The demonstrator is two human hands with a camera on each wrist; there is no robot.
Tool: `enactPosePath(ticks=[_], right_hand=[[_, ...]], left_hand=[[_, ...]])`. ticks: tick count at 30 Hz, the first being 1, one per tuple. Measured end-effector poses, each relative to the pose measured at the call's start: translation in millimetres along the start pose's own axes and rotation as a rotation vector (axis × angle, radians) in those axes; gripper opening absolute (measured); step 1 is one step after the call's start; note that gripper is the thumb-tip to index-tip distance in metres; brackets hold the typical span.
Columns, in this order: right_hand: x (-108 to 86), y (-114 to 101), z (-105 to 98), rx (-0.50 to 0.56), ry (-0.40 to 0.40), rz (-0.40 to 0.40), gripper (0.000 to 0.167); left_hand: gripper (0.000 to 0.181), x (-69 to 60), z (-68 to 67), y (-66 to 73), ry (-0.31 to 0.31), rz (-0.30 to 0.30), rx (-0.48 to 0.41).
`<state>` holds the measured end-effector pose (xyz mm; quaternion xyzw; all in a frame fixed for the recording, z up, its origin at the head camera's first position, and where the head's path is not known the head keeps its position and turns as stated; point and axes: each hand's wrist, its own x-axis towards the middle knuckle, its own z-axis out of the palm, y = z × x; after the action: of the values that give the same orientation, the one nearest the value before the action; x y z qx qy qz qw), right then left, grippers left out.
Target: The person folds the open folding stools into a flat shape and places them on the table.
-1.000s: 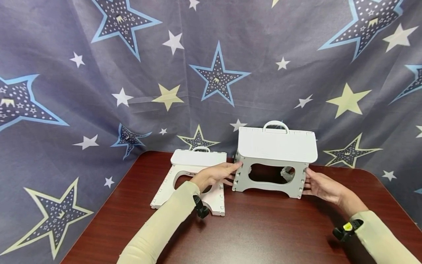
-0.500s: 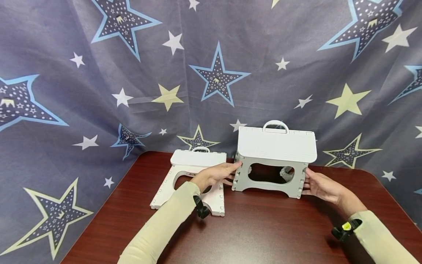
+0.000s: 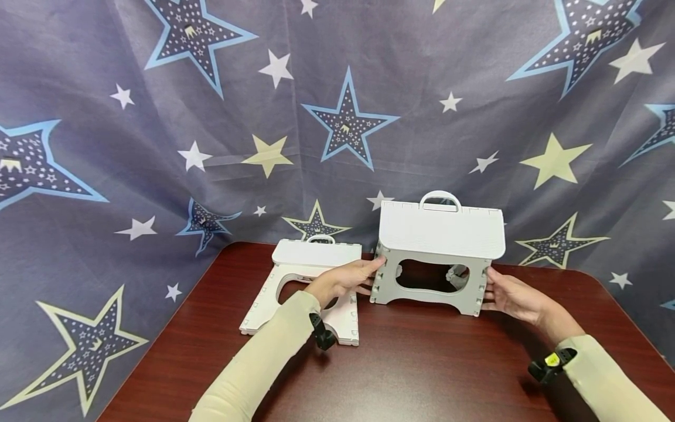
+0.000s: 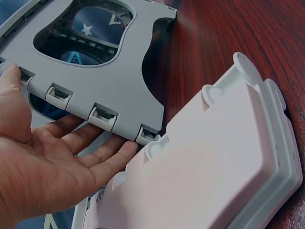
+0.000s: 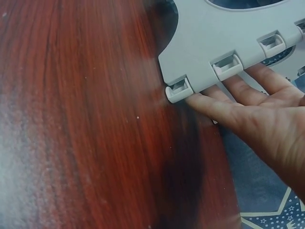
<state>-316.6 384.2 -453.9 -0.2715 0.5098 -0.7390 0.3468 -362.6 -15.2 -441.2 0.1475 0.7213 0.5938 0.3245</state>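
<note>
Head view showed, nearest, a pale left sleeve (image 3: 253,363) and right sleeve (image 3: 612,375), each with a black wrist device (image 3: 323,332) at the cuff, over a red-brown table (image 3: 437,363). Beyond the left forearm, a folded white stool (image 3: 316,253) lay on the left of the tabletop, partly covered by the arm. To its right, an unfolded white stool (image 3: 442,228) stood upright toward the far side, between both hands. The left hand (image 3: 343,276) touched its left side, thumb at the near edge, fingers extended; the right hand (image 3: 517,299) was set likewise on the right side, fingers extended and apart. Through the near panel's opening, a pale shape (image 3: 457,278) was visible, possibly part of the stool's far side; this could not be confirmed. A carry handle (image 3: 440,194) rose at the top's far edge. Farthest, a grey-blue curtain (image 3: 337,47) printed with stars hung behind the table.
</note>
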Motion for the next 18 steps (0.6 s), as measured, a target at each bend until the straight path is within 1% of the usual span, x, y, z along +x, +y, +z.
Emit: enactPosePath(ticks=[9,11,18], right_hand=[[-0.9,-0.7,3.5,0.014,0.008,0.008,0.057],[-1.6,-0.7,3.2,0.010,0.003,0.010,0.057],[-4.0,1.1,1.2,0.015,-0.023,0.001,0.056]], left_hand=[[0.069,0.3,1.1,-0.9,-0.003,-0.004,-0.008],[0.069,-1.2,1.8,-0.7,-0.005,-0.007,-0.011],[0.069,-6.9,4.7,-0.2,0.001,-0.017,0.023]])
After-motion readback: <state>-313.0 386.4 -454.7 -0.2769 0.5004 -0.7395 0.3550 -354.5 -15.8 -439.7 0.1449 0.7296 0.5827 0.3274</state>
